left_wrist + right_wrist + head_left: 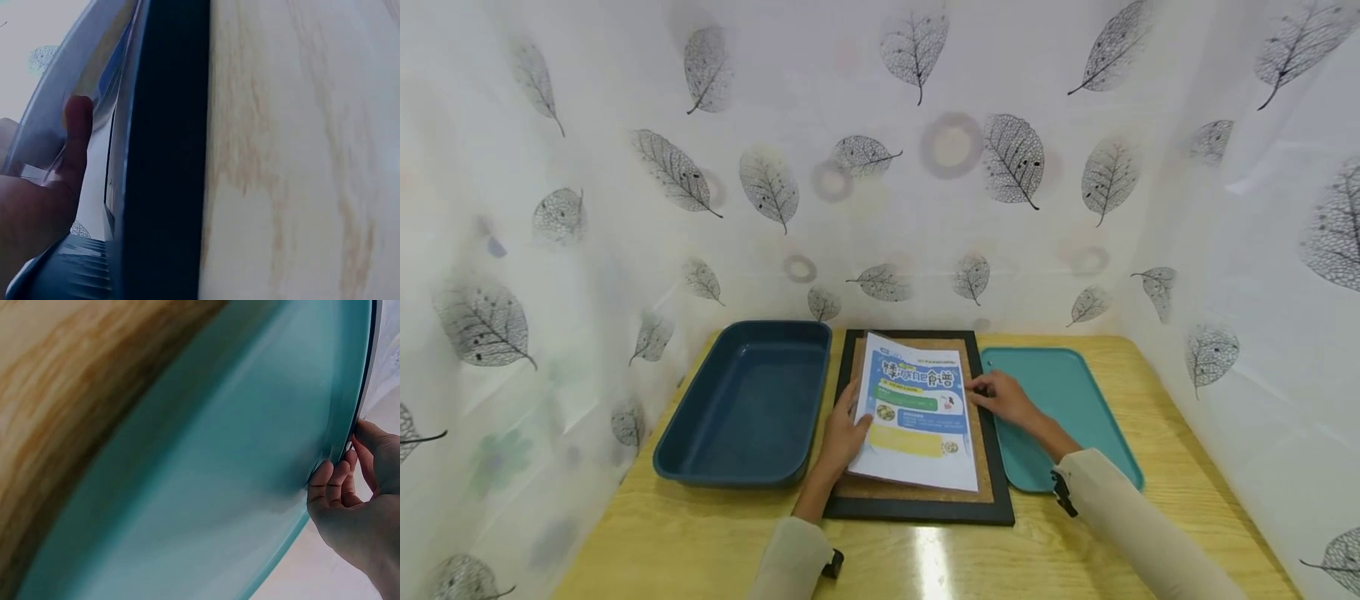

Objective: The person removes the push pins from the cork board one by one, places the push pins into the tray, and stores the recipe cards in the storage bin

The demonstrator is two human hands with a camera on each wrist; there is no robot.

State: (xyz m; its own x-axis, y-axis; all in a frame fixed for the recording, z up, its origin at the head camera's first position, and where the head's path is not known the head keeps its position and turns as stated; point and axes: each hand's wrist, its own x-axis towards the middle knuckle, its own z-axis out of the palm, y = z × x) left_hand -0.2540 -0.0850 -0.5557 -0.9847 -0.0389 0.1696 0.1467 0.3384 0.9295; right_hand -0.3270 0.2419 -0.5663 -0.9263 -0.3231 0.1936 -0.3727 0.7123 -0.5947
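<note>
A printed paper sheet [917, 417] with blue, green and yellow panels lies over a black-framed cork board [917, 510], its left side lifted and a second layer showing at its lower edge. My left hand [844, 429] holds that left side, the thumb [78, 125] on top and the fingers mostly hidden underneath. At the sheet's right edge is my right hand [1006, 400], reaching over the board's right border. Its curled fingers [337, 481] and thumb come close together there; I cannot tell whether they pinch anything.
A deep dark-blue bin [745, 400] stands left of the board. On the right lies a flat teal tray [1075, 408], beneath my right forearm. All sit on a light wooden table [700, 542], with a leaf-patterned curtain [880, 217] behind and at both sides.
</note>
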